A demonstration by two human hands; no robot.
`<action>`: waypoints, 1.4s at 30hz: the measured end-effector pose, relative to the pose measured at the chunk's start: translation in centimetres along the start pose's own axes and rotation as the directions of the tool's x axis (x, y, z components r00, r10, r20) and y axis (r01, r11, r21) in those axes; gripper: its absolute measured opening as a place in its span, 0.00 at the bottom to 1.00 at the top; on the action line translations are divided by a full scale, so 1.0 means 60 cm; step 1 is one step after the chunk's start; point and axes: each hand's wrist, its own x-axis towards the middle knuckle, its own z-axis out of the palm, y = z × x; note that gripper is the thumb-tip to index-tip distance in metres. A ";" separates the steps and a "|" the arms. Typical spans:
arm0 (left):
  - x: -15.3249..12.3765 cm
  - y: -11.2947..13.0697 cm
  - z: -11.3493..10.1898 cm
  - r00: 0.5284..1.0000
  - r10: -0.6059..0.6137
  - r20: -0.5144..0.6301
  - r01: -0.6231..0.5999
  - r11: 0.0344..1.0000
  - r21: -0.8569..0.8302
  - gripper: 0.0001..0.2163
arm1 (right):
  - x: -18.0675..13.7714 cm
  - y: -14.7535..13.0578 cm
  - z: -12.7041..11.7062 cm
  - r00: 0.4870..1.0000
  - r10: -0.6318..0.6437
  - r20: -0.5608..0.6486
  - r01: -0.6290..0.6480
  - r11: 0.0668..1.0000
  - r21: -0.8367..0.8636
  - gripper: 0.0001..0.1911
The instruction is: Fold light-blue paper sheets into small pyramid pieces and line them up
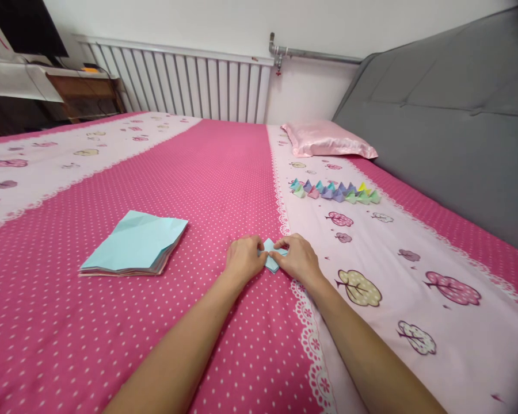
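Note:
A small light-blue piece of folded origami paper (269, 246) lies on the bedspread between my two hands. My left hand (247, 257) pinches its left side, thumb and fingers closed on the paper. On the opposite side my right hand (299, 260) grips the right part in the same way. Both thumbs meet near the paper's middle, and the fingers cover its side corners. To the left sits a stack of square paper (133, 241) with a light-blue sheet on top. Several small folded paper shapes (334, 192) in blue, purple, pink, green and yellow stand in two rows at the right.
The pink dotted bedspread (216, 172) spreads under everything. A pink pillow (328, 139) rests at the back right, by a grey padded headboard (449, 98). Along the wall is a white radiator (181, 80). A dark monitor (28, 26) stands on a desk at the far left.

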 end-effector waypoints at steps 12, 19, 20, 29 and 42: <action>0.002 0.000 0.001 1.000 0.000 0.015 0.000 1.000 0.018 0.09 | 0.001 0.001 0.004 1.000 0.004 0.011 -0.003 1.000 -0.017 0.12; 0.002 -0.003 0.000 1.000 -0.002 0.027 0.002 1.000 0.006 0.10 | 0.010 0.013 0.003 1.000 0.002 0.029 -0.003 0.999 0.040 0.12; 0.002 -0.003 0.000 0.999 -0.003 0.032 0.003 1.000 0.006 0.11 | 0.012 0.016 0.002 0.999 0.000 0.039 -0.002 0.999 0.052 0.12; 0.000 0.001 -0.012 0.998 -0.012 0.069 0.014 1.000 -0.018 0.13 | 0.017 0.027 -0.021 0.988 -0.008 0.155 -0.018 0.986 0.164 0.24; 0.000 0.006 0.002 0.997 -0.075 -0.027 0.076 0.997 0.034 0.14 | 0.021 0.028 -0.025 0.974 -0.011 0.228 -0.026 0.987 0.158 0.24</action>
